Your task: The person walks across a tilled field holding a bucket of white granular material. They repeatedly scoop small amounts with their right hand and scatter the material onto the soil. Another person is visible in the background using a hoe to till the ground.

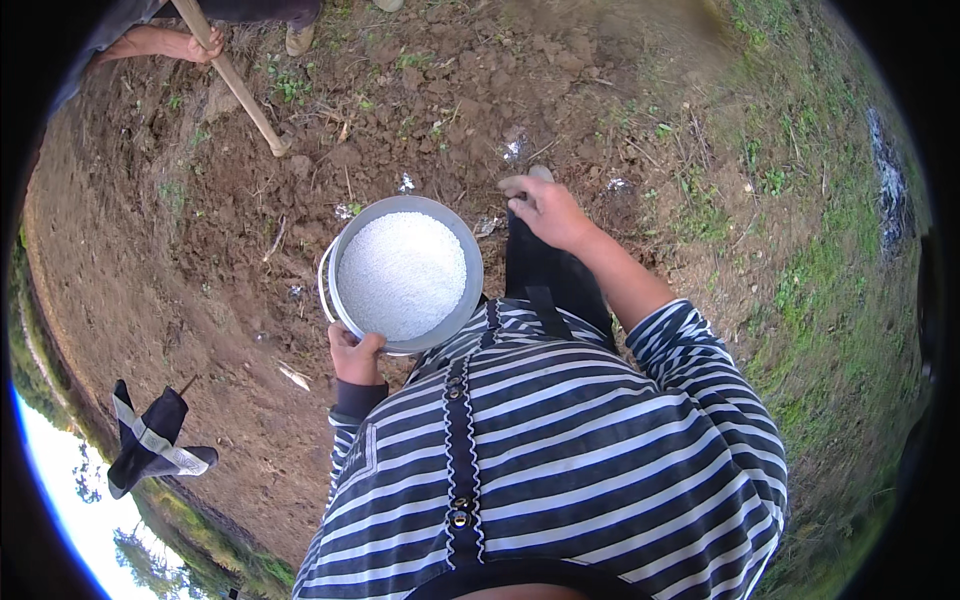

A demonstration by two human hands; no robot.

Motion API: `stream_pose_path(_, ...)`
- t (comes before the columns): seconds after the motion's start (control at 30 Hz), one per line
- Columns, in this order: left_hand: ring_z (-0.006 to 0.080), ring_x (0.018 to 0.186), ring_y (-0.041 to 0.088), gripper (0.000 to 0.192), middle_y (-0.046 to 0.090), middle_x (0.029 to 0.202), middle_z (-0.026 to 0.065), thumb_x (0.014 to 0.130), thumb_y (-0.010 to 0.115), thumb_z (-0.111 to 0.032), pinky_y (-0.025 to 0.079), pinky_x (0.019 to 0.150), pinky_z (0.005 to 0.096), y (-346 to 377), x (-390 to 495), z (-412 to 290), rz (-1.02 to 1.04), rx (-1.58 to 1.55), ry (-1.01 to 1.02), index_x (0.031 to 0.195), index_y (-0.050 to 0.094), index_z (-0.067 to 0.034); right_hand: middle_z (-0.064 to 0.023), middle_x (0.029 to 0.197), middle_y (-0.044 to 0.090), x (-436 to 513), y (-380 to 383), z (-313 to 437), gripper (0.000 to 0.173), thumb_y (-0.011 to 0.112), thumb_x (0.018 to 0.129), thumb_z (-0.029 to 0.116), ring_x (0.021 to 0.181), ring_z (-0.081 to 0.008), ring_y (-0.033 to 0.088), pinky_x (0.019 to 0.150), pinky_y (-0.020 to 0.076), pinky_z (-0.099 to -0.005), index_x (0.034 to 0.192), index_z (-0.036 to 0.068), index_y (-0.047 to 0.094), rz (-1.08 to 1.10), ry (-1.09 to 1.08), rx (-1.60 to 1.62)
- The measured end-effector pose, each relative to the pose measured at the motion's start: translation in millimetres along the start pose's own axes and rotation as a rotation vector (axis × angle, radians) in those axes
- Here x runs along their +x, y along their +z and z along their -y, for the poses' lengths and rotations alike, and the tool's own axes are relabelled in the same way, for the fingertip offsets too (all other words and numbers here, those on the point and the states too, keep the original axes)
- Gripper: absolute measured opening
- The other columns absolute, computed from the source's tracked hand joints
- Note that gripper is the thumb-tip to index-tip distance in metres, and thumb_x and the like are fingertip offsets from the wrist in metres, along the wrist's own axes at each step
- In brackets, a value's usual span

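Note:
My left hand (pixel 355 354) grips the rim of a pale plastic bucket (pixel 473 281), thumb over the near edge. White granules (pixel 401 274), probably fertilizer, fill much of it, and a white bail handle (pixel 324 281) hangs at its left side. To the right of the bucket, my right hand (pixel 551 212) is held over my dark trouser leg (pixel 551 274), fingers a little bent and apart from the thumb; nothing shows in it. Small white heaps (pixel 514 150) lie on the tilled soil (pixel 450 112) beyond, with another white patch (pixel 616 184) to the right.
At upper left a co-worker's hand (pixel 206 46) holds a long wooden tool handle (pixel 244 94), its lower end at the soil. A dark garment-like thing (pixel 154 439) with a pale band bearing writing is at lower left. Grass and weeds (pixel 817 300) cover the right side.

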State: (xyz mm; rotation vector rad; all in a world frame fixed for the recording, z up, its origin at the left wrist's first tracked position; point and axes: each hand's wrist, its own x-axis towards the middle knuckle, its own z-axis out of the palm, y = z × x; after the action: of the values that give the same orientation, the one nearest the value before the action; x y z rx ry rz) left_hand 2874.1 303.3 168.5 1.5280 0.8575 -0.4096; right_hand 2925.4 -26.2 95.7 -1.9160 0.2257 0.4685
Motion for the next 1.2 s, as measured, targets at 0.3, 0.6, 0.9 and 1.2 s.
stream_pose_path(0.3,0.0126,0.068,0.051,0.042,0.051,0.080,0.0055,0.056,0.060,0.008,0.044,0.061,0.0253,28.8,18.8,-18.0,0.188,0.143,-0.003,0.091,0.039,-0.003,-0.0153,0.093,0.057,-8.2,122.2,38.7,0.020,0.052,0.077,0.011,0.085,-0.0304,0.059,0.069,0.0488,-0.0410,0.095,0.008,0.060,0.602,-0.422,-0.679)
stream_pose_path(0.6,0.0133,0.071,0.052,0.043,0.052,0.082,0.0062,0.056,0.060,0.008,0.044,0.065,0.0260,52.3,23.3,-17.6,0.272,0.167,0.025,0.092,0.040,-0.002,-0.0154,0.083,0.060,-12.6,110.8,-3.1,0.015,0.050,0.076,0.004,0.077,-0.0280,0.061,0.064,0.0479,-0.0362,0.087,0.003,0.061,0.403,-0.306,-0.209)
stream_pose_path(0.9,0.0149,0.070,0.053,0.039,0.053,0.084,0.0083,0.060,0.057,0.009,0.045,0.061,0.0262,64.8,17.5,-10.8,0.189,0.090,0.015,0.095,0.040,0.001,-0.0013,0.076,0.053,-4.4,-51.9,-21.0,0.017,0.045,0.091,0.014,0.058,-0.0062,0.042,0.049,0.0339,-0.0178,0.099,0.003,0.055,-0.178,0.500,0.908)
stream_pose_path(1.2,0.0196,0.066,0.055,0.036,0.054,0.083,0.0103,0.063,0.055,0.006,0.048,0.052,0.0317,74.8,6.4,0.6,0.102,0.003,-0.015,0.094,0.039,-0.002,-0.0211,0.125,0.040,84.9,-227.1,-89.5,0.062,0.052,0.087,0.017,0.098,-0.0320,0.055,0.081,0.0497,-0.0392,0.135,0.005,0.014,-0.852,0.482,0.793)
